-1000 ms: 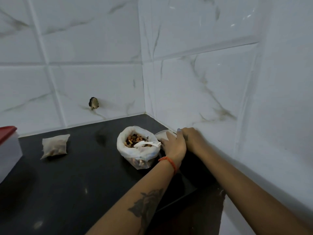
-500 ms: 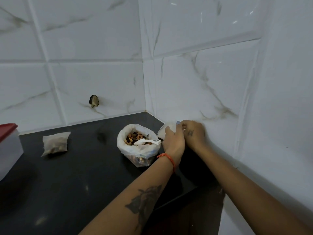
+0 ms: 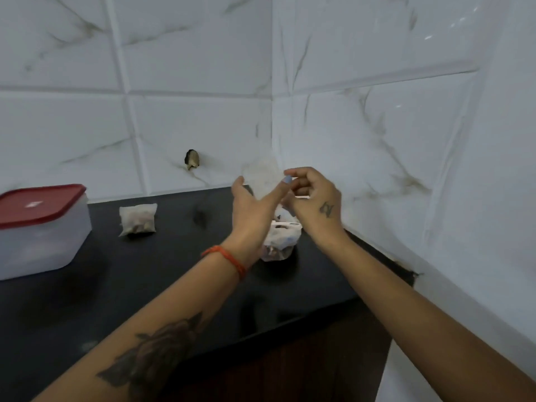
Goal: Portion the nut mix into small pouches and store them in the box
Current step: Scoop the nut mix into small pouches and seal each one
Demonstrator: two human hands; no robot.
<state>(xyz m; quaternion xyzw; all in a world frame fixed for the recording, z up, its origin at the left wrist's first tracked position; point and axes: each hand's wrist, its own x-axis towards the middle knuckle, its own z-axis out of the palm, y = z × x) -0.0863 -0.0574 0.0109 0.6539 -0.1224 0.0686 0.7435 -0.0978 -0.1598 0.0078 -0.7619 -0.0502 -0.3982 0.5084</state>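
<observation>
At frame centre, both hands — left (image 3: 251, 207) and right (image 3: 311, 195) — pinched an empty pouch (image 3: 262, 177) above the nut bag (image 3: 280, 240), a thin, limp, likely slippery film best held at its mouth edges — a filled pouch (image 3: 138, 219) and lidded box (image 3: 40, 227) lay left.

We are looking at an empty translucent pouch (image 3: 262, 177), blurred, hanging raised above the counter near the wall corner, between the two hands. Below it, a white plastic bag of nut mix (image 3: 280, 240) is sitting upright on the black counter, largely hidden behind the wrists, with a white scoop (image 3: 285, 226) showing at its mouth. A filled small pouch (image 3: 138, 219) is lying well to the left. Further left, the clear box with a red lid (image 3: 40, 227) is standing closed.
</observation>
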